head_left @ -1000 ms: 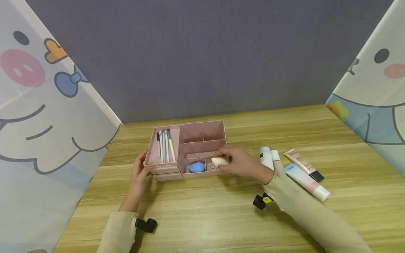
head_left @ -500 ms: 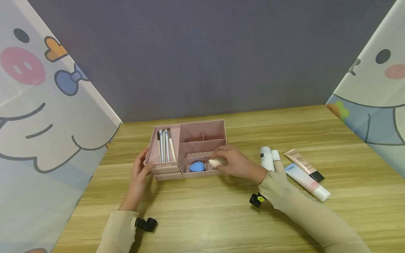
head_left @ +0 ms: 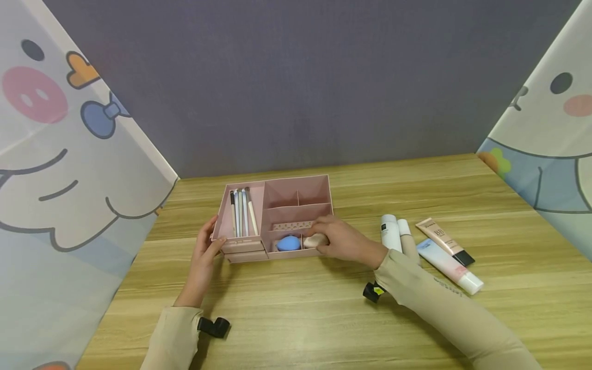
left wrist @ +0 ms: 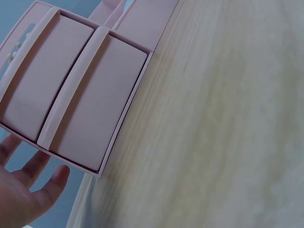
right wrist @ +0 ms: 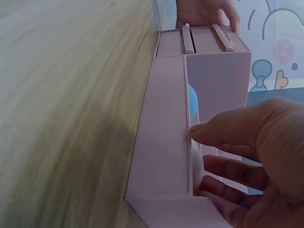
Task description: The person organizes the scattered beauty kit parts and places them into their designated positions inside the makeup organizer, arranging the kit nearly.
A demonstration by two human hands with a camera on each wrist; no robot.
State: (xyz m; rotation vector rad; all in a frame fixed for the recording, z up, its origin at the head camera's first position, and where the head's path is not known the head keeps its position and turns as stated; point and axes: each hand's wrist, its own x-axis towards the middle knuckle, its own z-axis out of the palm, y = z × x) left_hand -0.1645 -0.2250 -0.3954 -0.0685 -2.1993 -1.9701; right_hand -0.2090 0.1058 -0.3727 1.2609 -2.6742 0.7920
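A pink makeup organizer (head_left: 283, 204) stands on the wooden table. My left hand (head_left: 205, 252) holds its left side, thumb over the front corner and fingers along the side wall. In the front right compartment lies a white makeup sponge (head_left: 315, 240), set down inside the walls. My right hand (head_left: 344, 239) holds this sponge, with the thumb at the front wall's rim and the fingers on the far side in the right wrist view. A blue makeup sponge (head_left: 289, 243) fills the neighbouring compartment. Several makeup brushes (head_left: 242, 211) lie in the left tray.
Right of the organizer lie a white bottle (head_left: 390, 231), a beige bottle with a white cap (head_left: 407, 237), a BB cream tube (head_left: 439, 235) and a blue-and-pink tube (head_left: 446, 263). My right sleeve passes close by the bottles. A grey wall (head_left: 314, 87) rises behind the table.
My right hand has moved slightly left and lowered the white sponge from above the organizer into the front right compartment. My left hand has stayed in place on the organizer.
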